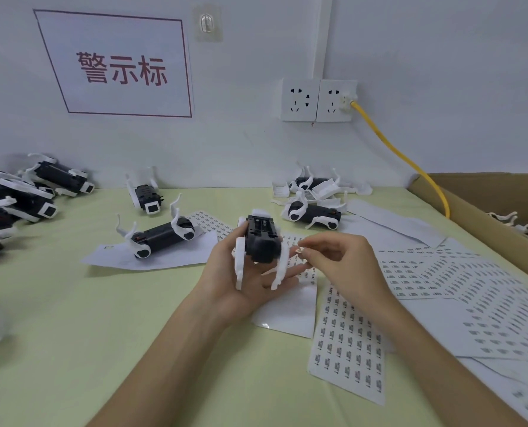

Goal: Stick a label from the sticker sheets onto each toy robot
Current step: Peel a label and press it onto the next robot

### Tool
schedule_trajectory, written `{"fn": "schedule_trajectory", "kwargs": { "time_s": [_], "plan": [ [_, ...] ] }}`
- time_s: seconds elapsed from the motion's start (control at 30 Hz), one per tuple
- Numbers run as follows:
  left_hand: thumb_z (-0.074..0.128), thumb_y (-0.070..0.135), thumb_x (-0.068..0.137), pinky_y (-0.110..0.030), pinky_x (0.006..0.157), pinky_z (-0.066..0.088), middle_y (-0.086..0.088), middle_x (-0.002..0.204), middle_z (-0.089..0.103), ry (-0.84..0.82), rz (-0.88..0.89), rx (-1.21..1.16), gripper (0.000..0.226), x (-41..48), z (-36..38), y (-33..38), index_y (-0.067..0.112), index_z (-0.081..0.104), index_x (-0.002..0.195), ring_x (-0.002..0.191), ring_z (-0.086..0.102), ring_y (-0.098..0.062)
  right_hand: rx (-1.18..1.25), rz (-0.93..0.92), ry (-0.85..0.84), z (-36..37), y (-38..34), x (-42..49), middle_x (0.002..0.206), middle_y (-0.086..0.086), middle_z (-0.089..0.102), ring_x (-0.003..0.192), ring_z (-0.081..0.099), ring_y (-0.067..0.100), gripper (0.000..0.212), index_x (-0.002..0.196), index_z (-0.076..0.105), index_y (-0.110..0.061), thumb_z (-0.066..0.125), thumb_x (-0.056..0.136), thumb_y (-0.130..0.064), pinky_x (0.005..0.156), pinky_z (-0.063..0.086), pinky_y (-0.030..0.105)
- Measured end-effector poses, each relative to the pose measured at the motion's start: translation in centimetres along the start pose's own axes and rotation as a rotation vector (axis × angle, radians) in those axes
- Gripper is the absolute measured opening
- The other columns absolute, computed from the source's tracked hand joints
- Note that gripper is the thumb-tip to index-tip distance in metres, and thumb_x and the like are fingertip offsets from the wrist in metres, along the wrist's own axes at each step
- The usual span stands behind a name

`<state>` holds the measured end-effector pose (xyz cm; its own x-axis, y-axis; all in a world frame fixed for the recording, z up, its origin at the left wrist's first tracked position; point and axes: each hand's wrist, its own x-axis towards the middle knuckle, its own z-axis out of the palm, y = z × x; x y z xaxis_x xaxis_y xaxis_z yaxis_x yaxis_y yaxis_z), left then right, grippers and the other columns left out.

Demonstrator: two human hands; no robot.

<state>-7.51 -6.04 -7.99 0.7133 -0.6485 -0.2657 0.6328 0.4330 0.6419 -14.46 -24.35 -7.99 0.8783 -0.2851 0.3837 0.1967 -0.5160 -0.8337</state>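
Your left hand grips the black-bodied, white-legged plastic toy robot between thumb and fingers, while your right hand, just beside that robot, pinches a small pale paper label, which may curl onto your fingertip and land crooked.

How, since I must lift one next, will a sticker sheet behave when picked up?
Probably floppy: the sticker sheet is thin paper lying flat on the table. Likely light, and apt to slide, as sheets overlap loosely.
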Motion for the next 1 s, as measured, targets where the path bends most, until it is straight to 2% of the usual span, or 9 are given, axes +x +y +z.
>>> {"fn": "schedule_trajectory", "kwargs": {
  "time_s": [0.27,0.43,0.5,0.57,0.6,0.7,0.77,0.83,1.0],
  "plan": [
    [0.059,0.055,0.097,-0.054,0.114,0.043,-0.027,0.133,0.066,0.086,0.13,0.102,0.056,-0.6,0.5,0.2,0.01,0.067,0.128,0.124,0.063,-0.049,-0.11,-0.089,-0.021,-0.4,0.2,-0.1,0.08,-0.009,0.072,0.074,0.07,0.006,0.036,0.102,0.076,-0.032,0.073,0.086,0.0,0.073,0.055,0.016],
    [0.057,0.054,0.098,-0.052,0.121,0.034,-0.026,0.133,0.067,0.109,0.138,0.199,0.05,-0.8,0.9,0.1,0.01,0.076,0.111,0.129,0.06,-0.047,-0.192,-0.148,-0.091,-0.5,0.4,-0.2,0.078,-0.012,0.07,0.07,0.067,0.009,0.049,0.107,0.074,-0.041,0.07,0.085,0.002,0.068,0.053,0.015],
    [0.058,0.054,0.097,-0.05,0.114,0.041,-0.023,0.124,0.068,0.094,0.139,0.265,0.05,-0.9,1.0,-0.1,0.008,0.078,0.099,0.113,0.066,-0.042,-0.234,-0.155,-0.1,-0.5,0.6,-0.2,0.079,-0.013,0.07,0.069,0.067,0.009,0.049,0.11,0.072,-0.042,0.07,0.085,0.0,0.068,0.053,0.018],
    [0.058,0.054,0.097,-0.043,0.092,0.052,-0.023,0.116,0.07,0.077,0.151,0.328,0.051,-1.0,1.3,-0.2,0.006,0.077,0.097,0.094,0.068,-0.035,-0.272,-0.156,-0.098,-0.4,0.8,-0.2,0.079,-0.015,0.07,0.072,0.066,0.007,0.045,0.116,0.07,-0.038,0.071,0.087,-0.004,0.069,0.051,0.014],
    [0.057,0.054,0.097,-0.041,0.085,0.05,-0.024,0.116,0.072,0.075,0.154,0.358,0.053,-1.0,1.4,-0.2,0.005,0.077,0.101,0.09,0.07,-0.034,-0.279,-0.159,-0.097,-0.4,0.8,-0.2,0.08,-0.016,0.07,0.073,0.066,0.006,0.045,0.118,0.07,-0.037,0.071,0.087,-0.005,0.069,0.05,0.012],
    [0.057,0.055,0.096,-0.042,0.087,0.049,-0.027,0.125,0.07,0.097,0.153,0.408,0.064,-1.1,1.5,-0.4,-0.003,0.073,0.118,0.101,0.07,-0.035,-0.275,-0.177,-0.08,-0.4,0.9,-0.3,0.079,-0.018,0.07,0.074,0.065,0.006,0.046,0.12,0.069,-0.036,0.071,0.087,-0.004,0.07,0.051,0.014],
    [0.057,0.055,0.096,-0.041,0.087,0.05,-0.027,0.125,0.07,0.101,0.154,0.413,0.061,-1.0,1.4,-0.5,-0.002,0.077,0.11,0.104,0.07,-0.035,-0.27,-0.189,-0.061,-0.3,0.9,-0.3,0.08,-0.018,0.07,0.074,0.065,0.007,0.047,0.122,0.069,-0.035,0.071,0.087,-0.004,0.071,0.051,0.016],
    [0.057,0.054,0.097,-0.039,0.083,0.053,-0.026,0.123,0.071,0.087,0.149,0.4,0.056,-1.0,1.4,-0.5,0.004,0.081,0.089,0.101,0.071,-0.033,-0.258,-0.195,-0.048,-0.2,0.9,-0.3,0.081,-0.019,0.07,0.074,0.065,0.007,0.047,0.123,0.07,-0.033,0.072,0.087,-0.003,0.07,0.05,0.014],
    [0.058,0.05,0.097,-0.037,0.079,0.054,-0.026,0.12,0.072,0.082,0.142,0.326,0.05,-1.0,1.4,-0.4,0.005,0.079,0.101,0.092,0.072,-0.032,-0.252,-0.21,-0.035,0.1,0.9,-0.4,0.082,-0.021,0.069,0.073,0.065,0.007,0.043,0.121,0.07,-0.033,0.074,0.086,-0.007,0.069,0.046,0.009]
  ]
}}
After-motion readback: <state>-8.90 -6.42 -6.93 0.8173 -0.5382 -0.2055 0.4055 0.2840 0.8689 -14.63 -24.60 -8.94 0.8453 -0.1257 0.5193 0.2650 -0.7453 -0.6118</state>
